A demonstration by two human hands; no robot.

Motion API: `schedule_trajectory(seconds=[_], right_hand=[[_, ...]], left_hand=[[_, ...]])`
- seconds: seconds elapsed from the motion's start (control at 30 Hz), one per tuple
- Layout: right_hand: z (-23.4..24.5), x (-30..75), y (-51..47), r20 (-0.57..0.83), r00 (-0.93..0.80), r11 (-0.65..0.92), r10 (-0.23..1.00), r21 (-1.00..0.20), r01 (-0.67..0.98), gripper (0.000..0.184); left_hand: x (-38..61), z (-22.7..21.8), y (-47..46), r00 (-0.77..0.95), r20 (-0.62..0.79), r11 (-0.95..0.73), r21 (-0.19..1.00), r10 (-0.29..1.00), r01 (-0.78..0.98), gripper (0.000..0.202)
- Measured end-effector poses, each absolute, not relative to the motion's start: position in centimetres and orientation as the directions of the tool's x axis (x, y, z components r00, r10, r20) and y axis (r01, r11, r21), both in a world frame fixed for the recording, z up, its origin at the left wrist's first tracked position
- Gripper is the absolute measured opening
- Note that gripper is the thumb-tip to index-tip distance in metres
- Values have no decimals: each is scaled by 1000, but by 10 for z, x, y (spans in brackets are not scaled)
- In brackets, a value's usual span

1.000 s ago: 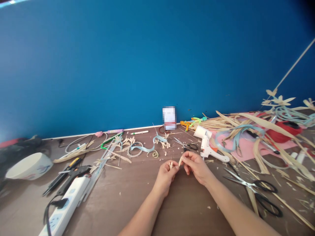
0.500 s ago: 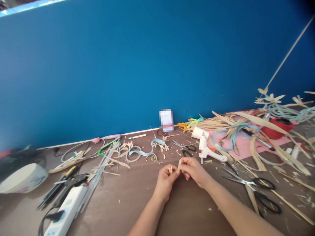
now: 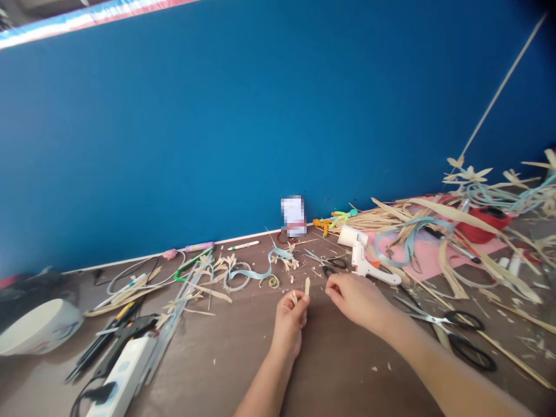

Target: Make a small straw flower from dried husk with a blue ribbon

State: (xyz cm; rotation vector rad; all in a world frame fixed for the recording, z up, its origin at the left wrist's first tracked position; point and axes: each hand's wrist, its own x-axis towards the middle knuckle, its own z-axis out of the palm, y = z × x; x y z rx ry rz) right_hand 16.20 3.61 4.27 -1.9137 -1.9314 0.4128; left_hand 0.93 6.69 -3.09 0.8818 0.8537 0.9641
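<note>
My left hand [image 3: 290,322] is closed around small pale straw pieces [image 3: 306,286], one strip sticking up between its fingertips. My right hand [image 3: 356,298] hovers just to the right of it, fingers curled loosely, apart from the strip, and I cannot make out anything in it. Both hands are above the brown table [image 3: 243,370], near its middle. A small pair of scissors [image 3: 326,262] lies just beyond the right hand, and a white glue gun [image 3: 367,263] lies to its right.
Large black-handled scissors [image 3: 452,330] lie at right among long dried leaf strips [image 3: 473,249] and a pink mat [image 3: 430,255]. A red bowl [image 3: 486,226] sits at far right. At left are a white power strip [image 3: 125,370], pliers [image 3: 104,336], cables and a white bowl [image 3: 37,327]. A blue wall [image 3: 260,116] stands behind.
My right hand has let go of the straw piece and moved slightly right. The left hand keeps hold of the pieces. The view tilted up a little.
</note>
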Motion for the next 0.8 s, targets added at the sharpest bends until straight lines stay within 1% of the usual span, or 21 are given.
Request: schedule_trajectory(seconds=[0.07, 0.1, 0.17, 0.2, 0.23, 0.27, 0.3, 0.37, 0.43, 0.47, 0.53, 0.57, 0.67, 0.73, 0.8], right_hand=[[52, 182, 28, 130, 48, 34, 990, -562, 827, 19], [55, 197, 24, 178, 110, 18, 978, -594, 804, 20], [59, 233, 16, 278, 311, -59, 909, -652, 756, 21], [59, 252, 11, 301, 396, -92, 867, -685, 723, 22], [59, 271, 6, 296, 453, -132, 841, -699, 703, 23], [59, 287, 0, 290, 484, -174, 826, -685, 708, 23], [58, 300, -6, 275, 492, -222, 826, -644, 732, 21], [54, 317, -17, 209, 472, -330, 856, -483, 811, 15], [48, 322, -25, 66, 469, -431, 881, -299, 851, 12], [44, 321, -27, -11, 477, -466, 879, -234, 853, 12], [36, 316, -31, -106, 496, -507, 862, -170, 845, 13], [31, 313, -32, -112, 503, -515, 857, -162, 842, 14], [18, 311, -32, -45, 517, -516, 855, -185, 836, 22], [13, 319, -30, -12, 524, -509, 852, -254, 822, 22], [12, 334, -27, 19, 539, -502, 842, -336, 797, 17]], left_hand=[[8, -31, 67, 333, -205, 311, 899, 920, -308, 33], [8, -32, 66, 338, -208, 316, 897, 918, -307, 33], [7, -32, 66, 323, -198, 304, 897, 926, -320, 32], [7, -32, 66, 318, -197, 301, 896, 928, -325, 31], [8, -32, 66, 322, -200, 307, 894, 925, -326, 30], [8, -32, 66, 320, -197, 305, 892, 926, -333, 30], [8, -31, 66, 327, -195, 306, 891, 925, -335, 29], [8, -31, 65, 333, -190, 304, 893, 923, -333, 28], [9, -32, 65, 336, -183, 295, 899, 924, -324, 27], [9, -33, 65, 335, -178, 290, 901, 925, -321, 27], [9, -35, 65, 332, -170, 281, 904, 928, -322, 26], [9, -35, 65, 333, -169, 281, 903, 928, -325, 26], [10, -36, 65, 343, -176, 293, 897, 923, -329, 26], [10, -36, 65, 339, -180, 296, 896, 924, -331, 27], [10, -35, 66, 330, -179, 293, 895, 927, -337, 28]])
